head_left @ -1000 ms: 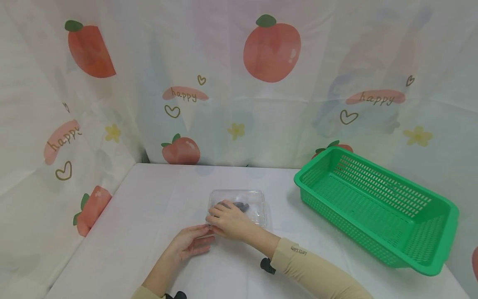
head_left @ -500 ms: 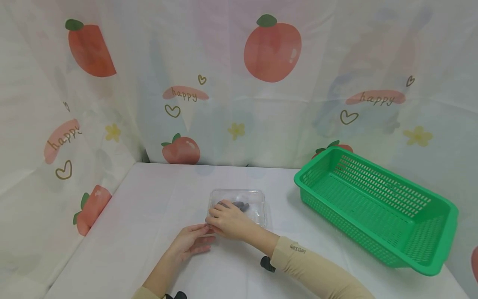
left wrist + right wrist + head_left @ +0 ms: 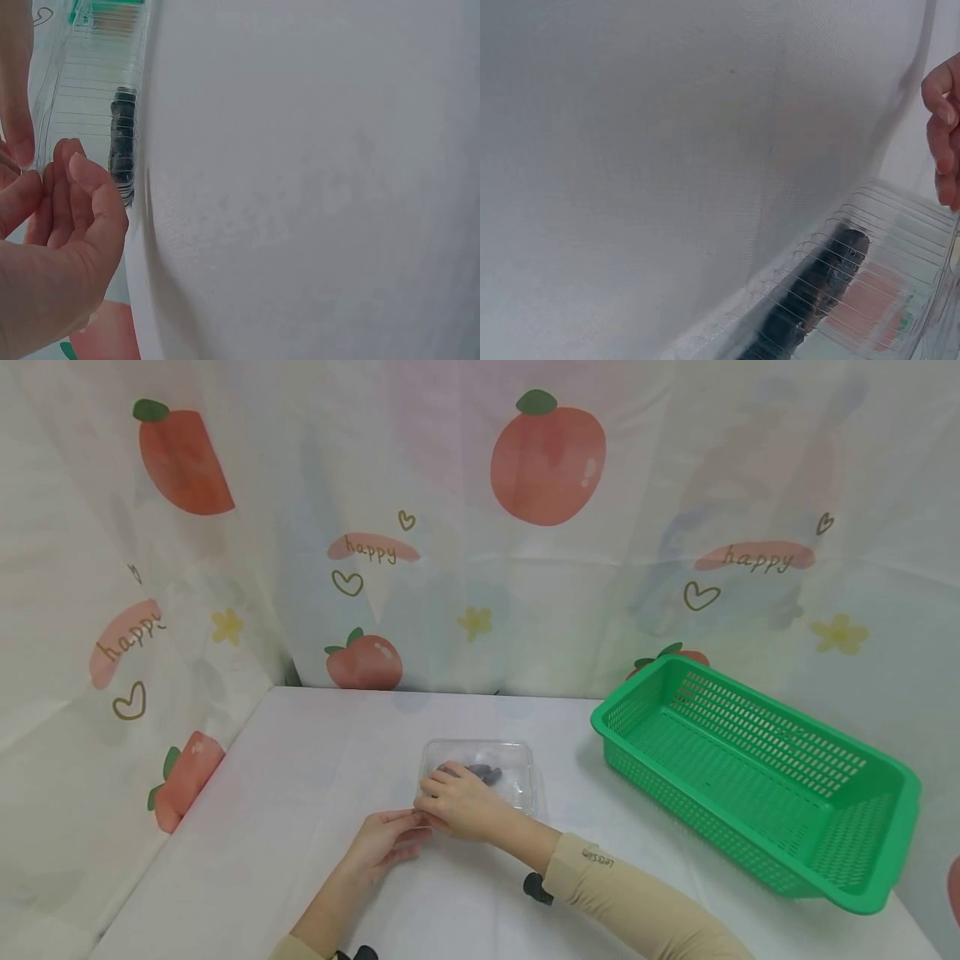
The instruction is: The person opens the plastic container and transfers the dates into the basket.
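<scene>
Head view: A clear plastic box (image 3: 515, 783) lay flat near the middle of the white table (image 3: 322, 760). Dark oblong pieces (image 3: 487, 774) showed inside it, partly covered by the right hand (image 3: 461, 803). That hand came in across the near side; its fingers were bent over the left end of the box and its thumb sat low at the near-left corner, so the grasp was on the box. The left hand (image 3: 378, 847) reached the same corner from the left, its topmost digit at the right thumb and its lower fingers extended, apart from the box. A tan sleeve (image 3: 630, 897) with small dark lettering covered the right forearm; a black device (image 3: 537, 890) showed below the right wrist. A green perforated basket (image 3: 750, 785) stood on the table to the right, well apart from the box. A fruit-printed curtain (image 3: 585, 577) hung behind.

Left wrist view: Scene turned on its side. Digits of both hands met at the rim of the box. The left thumb lay at the rim, the other left fingers loosely curved beside it; could not tell whether the left thumb and a finger were pinching the plastic. The dark pieces lay in a row along the floor of the box, behind ridged walls.

Right wrist view: The ridged box occupied the lower right, with the row of dark pieces inside. Left fingers, slightly bent, showed at the right edge, close to the box; contact could not be judged here.
</scene>
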Tool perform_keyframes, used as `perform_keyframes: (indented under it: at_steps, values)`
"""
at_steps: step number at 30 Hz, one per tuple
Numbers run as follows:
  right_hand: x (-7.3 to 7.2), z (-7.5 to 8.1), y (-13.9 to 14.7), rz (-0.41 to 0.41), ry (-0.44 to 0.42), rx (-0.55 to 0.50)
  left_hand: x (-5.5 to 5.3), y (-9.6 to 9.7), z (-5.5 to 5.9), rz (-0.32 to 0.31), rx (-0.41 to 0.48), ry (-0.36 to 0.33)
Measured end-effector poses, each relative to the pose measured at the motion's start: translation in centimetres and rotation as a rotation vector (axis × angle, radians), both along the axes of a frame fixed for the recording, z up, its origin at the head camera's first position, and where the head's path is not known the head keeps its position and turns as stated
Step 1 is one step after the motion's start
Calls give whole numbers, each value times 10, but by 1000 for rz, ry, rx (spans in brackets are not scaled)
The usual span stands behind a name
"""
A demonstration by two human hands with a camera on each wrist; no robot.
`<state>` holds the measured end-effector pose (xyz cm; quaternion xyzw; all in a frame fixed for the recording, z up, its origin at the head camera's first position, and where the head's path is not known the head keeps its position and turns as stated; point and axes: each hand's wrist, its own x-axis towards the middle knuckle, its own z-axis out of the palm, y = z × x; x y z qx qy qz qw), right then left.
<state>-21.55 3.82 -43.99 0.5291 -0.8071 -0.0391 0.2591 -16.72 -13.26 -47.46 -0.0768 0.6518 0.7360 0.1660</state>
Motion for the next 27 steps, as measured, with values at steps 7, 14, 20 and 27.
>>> perform_keyframes:
  at_steps: [7,14,20,27]
  values:
    - [0,0,0,3,12,5,0,4,-2,33,-47,41]
    - [0,-1,0,19,33,-21,0,7,-3,65,-90,50]
    - [3,-2,1,-4,71,-10,-1,8,-4,74,-92,53]
    - [8,-1,0,-40,110,2,-2,7,-3,48,-25,42]
